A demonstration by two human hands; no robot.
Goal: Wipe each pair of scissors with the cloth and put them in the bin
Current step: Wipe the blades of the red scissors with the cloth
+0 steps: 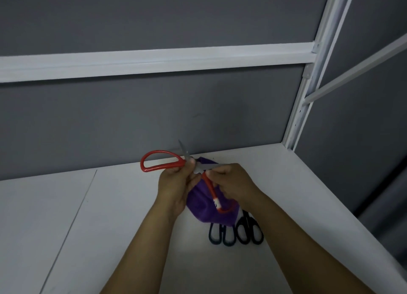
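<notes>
Black-handled scissors, two pairs, lie on the white table just nearer than the purple cloth, blades hidden under it, probably awaiting their wipe. Over the cloth, the left hand grips the red scissors at the pivot, spread wide, likely to expose each blade. The right hand pinches one blade. Beyond stands the grey wall; no bin shows.

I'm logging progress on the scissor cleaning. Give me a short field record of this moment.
held: red scissors, blades open
left hand: grips them near the pivot
right hand: holds them by the lower blade
purple cloth: under the hands, covering black blades
black scissors: two pairs on the white table
bin: not in view
</notes>
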